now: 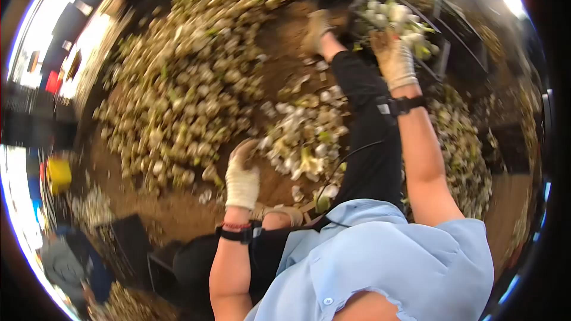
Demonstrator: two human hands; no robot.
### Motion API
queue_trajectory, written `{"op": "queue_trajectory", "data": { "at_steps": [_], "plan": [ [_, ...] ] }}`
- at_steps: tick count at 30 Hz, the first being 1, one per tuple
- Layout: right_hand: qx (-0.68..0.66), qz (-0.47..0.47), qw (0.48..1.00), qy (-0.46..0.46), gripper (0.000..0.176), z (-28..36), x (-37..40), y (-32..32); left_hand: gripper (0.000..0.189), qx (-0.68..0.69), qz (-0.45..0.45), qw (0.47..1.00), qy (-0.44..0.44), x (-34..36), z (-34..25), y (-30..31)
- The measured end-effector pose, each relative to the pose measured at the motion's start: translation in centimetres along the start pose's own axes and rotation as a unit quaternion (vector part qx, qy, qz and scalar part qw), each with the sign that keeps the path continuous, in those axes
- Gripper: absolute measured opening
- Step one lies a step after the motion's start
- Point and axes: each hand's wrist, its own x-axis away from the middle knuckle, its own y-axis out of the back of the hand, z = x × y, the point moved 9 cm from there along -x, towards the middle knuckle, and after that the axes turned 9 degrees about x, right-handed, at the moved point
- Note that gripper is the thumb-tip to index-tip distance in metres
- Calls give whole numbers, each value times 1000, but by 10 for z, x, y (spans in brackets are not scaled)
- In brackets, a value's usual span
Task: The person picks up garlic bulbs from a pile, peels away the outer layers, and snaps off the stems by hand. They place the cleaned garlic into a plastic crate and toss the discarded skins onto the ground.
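My left hand (pixel 242 173), in a white work glove with brownish fingers, is above the dirt floor between two heaps. Its fingers bend loosely, and I see nothing held in them. Beside it lies a large pile of garlic bulbs (pixel 184 83), and on its other side is a smaller heap of whitish trimmed bulbs and peelings (pixel 309 134). My right hand (pixel 394 62), gloved the same way, reaches to a dark crate (pixel 443 53) holding clean white garlic bulbs (pixel 395 16). Its fingers are stretched out at the crate's near side, touching or just over the bulbs.
My legs in black trousers (pixel 372 137) spread around the smaller heap. More garlic (pixel 458 154) lies beyond my right arm. Dark crates (pixel 128 244) stand at lower left, near another person (pixel 68 261). A yellow container (pixel 58 175) is at the left.
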Motion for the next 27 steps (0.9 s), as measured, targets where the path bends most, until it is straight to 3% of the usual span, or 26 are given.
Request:
{"op": "queue_trajectory", "data": {
  "at_steps": [3, 4, 5, 6, 7, 8, 9, 10, 11, 13, 15, 17, 19, 20, 21, 22, 24, 25, 26, 27],
  "plan": [
    [136, 86, 984, -72, 13, -80, 32, -44, 38, 156, -61, 982, 85, 8, 6, 17],
    [177, 133, 963, -156, 14, -116, 61, -74, 35, 190, -89, 972, 110, 10, 4, 24],
    [286, 240, 923, -96, 21, -148, 84, -98, 32, 226, -114, 958, 133, 12, 6, 30],
    [252, 247, 917, -188, 27, -198, 101, -97, 42, 231, -104, 960, 119, 13, 13, 33],
    [361, 318, 847, -228, 40, -221, 136, -122, 42, 230, -112, 959, 123, 15, 17, 38],
    [507, 376, 748, -206, 58, -261, 144, -135, 48, 172, -119, 972, 102, 16, 15, 43],
    [529, 407, 733, -132, 72, -307, 143, -132, 54, 114, -125, 982, 81, 16, 11, 47],
    [609, 406, 654, -193, 74, -317, 159, -150, 65, 116, -120, 980, 107, 15, 4, 49],
    [653, 400, 633, -117, 73, -343, 156, -162, 65, 116, -124, 979, 111, 15, 11, 55],
    [624, 417, 648, -130, 68, -365, 164, -200, 63, 130, -130, 976, 115, 17, 32, 64],
    [651, 413, 634, -61, 70, -390, 163, -237, 56, 145, -140, 970, 135, 20, 53, 73],
    [740, 384, 542, -103, 67, -422, 155, -257, 44, 176, -154, 958, 165, 23, 72, 82],
    [754, 349, 526, -182, 68, -448, 152, -260, 34, 172, -170, 954, 178, 19, 65, 94],
    [801, 379, 454, -95, 68, -470, 147, -261, 35, 200, -186, 930, 244, 22, 71, 99],
    [762, 334, 521, -191, 67, -469, 143, -255, 36, 227, -201, 902, 308, 29, 80, 102],
    [756, 336, 533, -179, 67, -469, 142, -255, 41, 222, -214, 926, 217, 26, 83, 110],
    [742, 336, 566, -128, 61, -458, 140, -256, 43, 181, -235, 937, 184, 29, 96, 118],
    [694, 370, 608, -111, 53, -452, 147, -256, 44, 139, -254, 945, 149, 27, 91, 126],
    [641, 403, 647, -94, 47, -443, 160, -253, 52, 222, -248, 927, 174, 26, 100, 124],
    [512, 431, 727, -153, 52, -397, 193, -263, 52, 223, -254, 926, 170, 23, 100, 126]
  ]
}}
